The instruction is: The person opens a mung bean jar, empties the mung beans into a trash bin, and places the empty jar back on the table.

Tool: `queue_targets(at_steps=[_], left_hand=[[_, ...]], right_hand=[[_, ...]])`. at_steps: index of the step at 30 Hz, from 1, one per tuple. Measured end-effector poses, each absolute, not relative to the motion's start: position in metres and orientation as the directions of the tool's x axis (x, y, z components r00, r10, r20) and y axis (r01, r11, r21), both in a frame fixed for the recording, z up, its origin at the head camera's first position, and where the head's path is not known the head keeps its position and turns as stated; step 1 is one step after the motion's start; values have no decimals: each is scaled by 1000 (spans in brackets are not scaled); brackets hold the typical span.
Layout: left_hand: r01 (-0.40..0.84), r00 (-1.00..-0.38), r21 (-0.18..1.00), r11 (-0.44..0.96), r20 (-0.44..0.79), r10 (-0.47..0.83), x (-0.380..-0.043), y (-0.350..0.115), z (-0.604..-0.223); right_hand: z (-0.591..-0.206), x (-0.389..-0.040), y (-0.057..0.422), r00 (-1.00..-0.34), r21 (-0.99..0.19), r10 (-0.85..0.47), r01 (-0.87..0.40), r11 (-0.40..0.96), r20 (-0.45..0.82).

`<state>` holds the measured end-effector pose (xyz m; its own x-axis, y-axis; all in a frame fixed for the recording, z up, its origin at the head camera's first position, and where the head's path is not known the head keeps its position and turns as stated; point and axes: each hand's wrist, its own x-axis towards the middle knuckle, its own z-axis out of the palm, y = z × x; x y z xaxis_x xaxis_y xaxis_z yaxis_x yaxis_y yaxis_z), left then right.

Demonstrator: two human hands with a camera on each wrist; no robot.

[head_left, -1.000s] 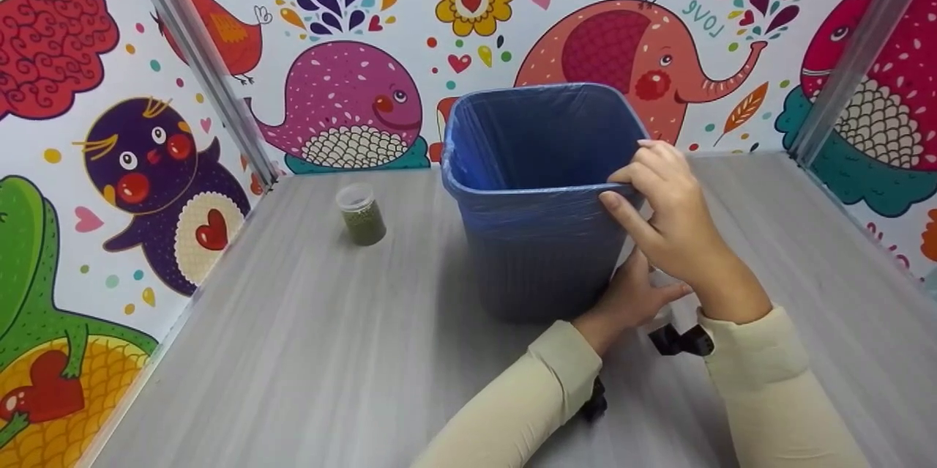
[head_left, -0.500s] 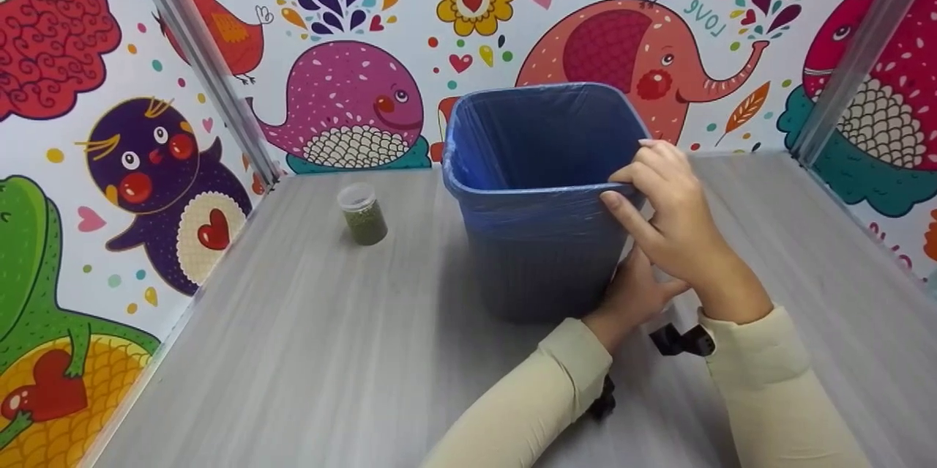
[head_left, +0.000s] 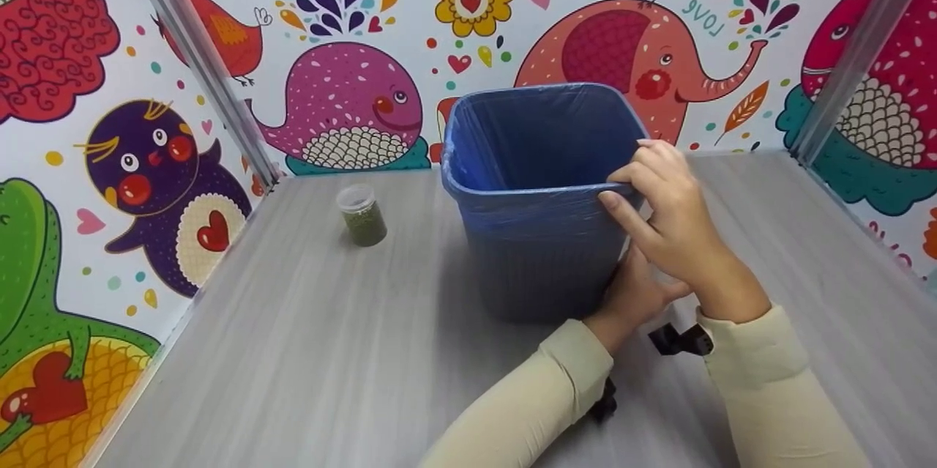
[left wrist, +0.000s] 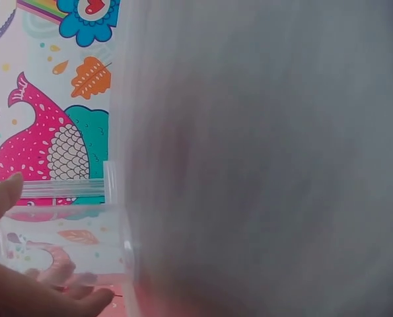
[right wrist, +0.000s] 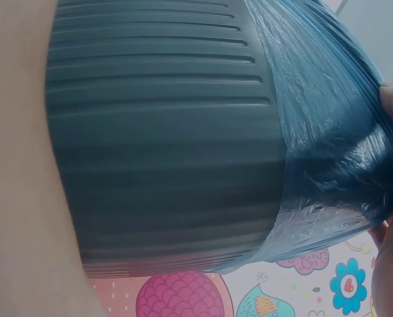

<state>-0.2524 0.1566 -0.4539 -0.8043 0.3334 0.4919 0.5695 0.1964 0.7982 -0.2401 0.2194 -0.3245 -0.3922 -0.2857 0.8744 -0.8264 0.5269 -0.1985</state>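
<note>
Against a second ago: left cream sleeve (head_left: 516, 402) and left hand (head_left: 629, 296) shifted slightly rightward. Right hand (head_left: 666, 215) unchanged on the rim; tapered dark-grey plastic bin (head_left: 549, 270) unmoved, as is the small clear jar of green granules (head_left: 365, 225).

Bin stands on the pale grey wood-grain table (head_left: 307, 343), to the right of the jar and well apart from it. Right hand closed at its near-right top corner, fingers over the edge, thumb outside, pinching rim and translucent blue plastic liner (right wrist: 331, 125). Left hand lower, beneath the right one, beside the bin's right flank; contact with the bin uncertain.

Left wrist view: thumb and fingers spread about a clear plastic cylinder (left wrist: 84, 241), some fingers visible through its wall. Cannot tell whether they grip it.

Bin upright, mouth up, long axis vertical, narrowing toward the base. Cylinder's long axis runs sideways across the left wrist view.
</note>
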Motion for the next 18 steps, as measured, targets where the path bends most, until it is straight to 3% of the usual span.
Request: queue_targets(at_steps=[10,13,18], left_hand=[[287,-931,938,195,225,288,-235,151,-442],[239,-939,950,202,174,297,-229,146,-440],[266,-911,937,226,167,378,-220,131,-439]], right_hand=[[-325,-244,218,-355,-174,-286,-845,505,890],[-325,-244,218,-356,-174,-287,-844,507,889],[-324,-243,218,-361,-178,-290,-843,508,886]])
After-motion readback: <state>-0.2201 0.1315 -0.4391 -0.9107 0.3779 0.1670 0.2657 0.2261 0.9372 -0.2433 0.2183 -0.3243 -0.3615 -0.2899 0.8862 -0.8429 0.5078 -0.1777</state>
